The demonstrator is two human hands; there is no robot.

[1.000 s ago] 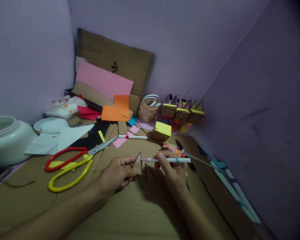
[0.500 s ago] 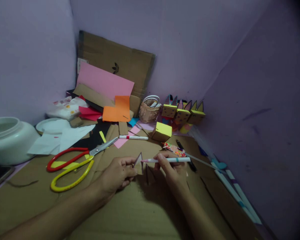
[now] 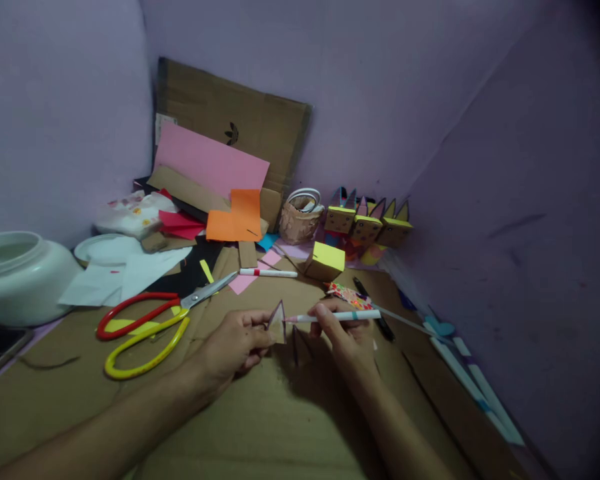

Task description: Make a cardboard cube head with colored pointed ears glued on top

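The left hand (image 3: 235,347) pinches a small card triangle (image 3: 278,323), point up, over the middle of the cardboard (image 3: 290,427). The right hand (image 3: 347,337) pinches a pen (image 3: 337,317). The pen lies sideways, its tip touching the triangle's right edge.

Left grip (image 3: 235,347) pinched, right grip (image 3: 343,330) closed.

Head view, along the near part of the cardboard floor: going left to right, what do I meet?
White plastic jar → red and yellow handled scissors → left hand → small brown cardboard triangle in its grip → white marker pen held by the right hand → white rolled paper sticks.
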